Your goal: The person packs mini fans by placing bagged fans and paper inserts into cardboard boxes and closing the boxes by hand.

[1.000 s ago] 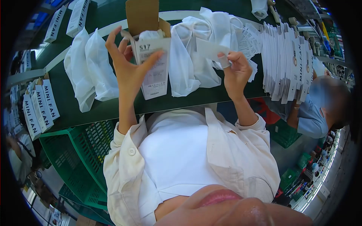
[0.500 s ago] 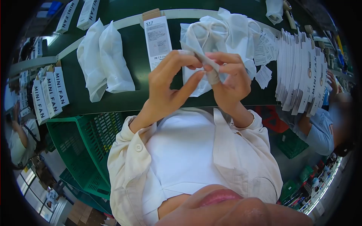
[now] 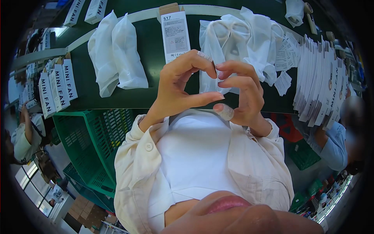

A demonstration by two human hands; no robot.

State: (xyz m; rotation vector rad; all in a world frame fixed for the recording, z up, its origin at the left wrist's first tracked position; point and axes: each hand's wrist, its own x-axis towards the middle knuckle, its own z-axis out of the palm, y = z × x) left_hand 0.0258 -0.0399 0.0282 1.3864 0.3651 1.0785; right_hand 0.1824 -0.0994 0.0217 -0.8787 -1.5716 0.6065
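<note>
My left hand (image 3: 177, 84) curves above the table's near edge. Its index finger bends over and its thumb reaches out towards my right hand (image 3: 245, 89). Fingertips of both hands meet around a thin pale sliver (image 3: 217, 80), seen edge-on; what it is I cannot make out. Pale wrapping (image 3: 225, 112) covers my right thumb, and a similar wrap (image 3: 204, 57) is on a left finger. Beyond the hands lie a white S17 box (image 3: 175, 35), flap open at the far end, and white bags (image 3: 230, 37) with rounded things inside.
Two filled white bags (image 3: 130, 58) lie left of the box. MINI FAN boxes (image 3: 58, 84) stand at far left. Flat cartons (image 3: 319, 82) are stacked at right beside printed slips (image 3: 283, 82). A green crate (image 3: 85, 152) sits below the table's left side. People work on both sides.
A pale grey strip between my fingers, broad before, now shows only as a thin edge. Both thumbs have moved down, away from the fingertips. The view has shifted slightly.
</note>
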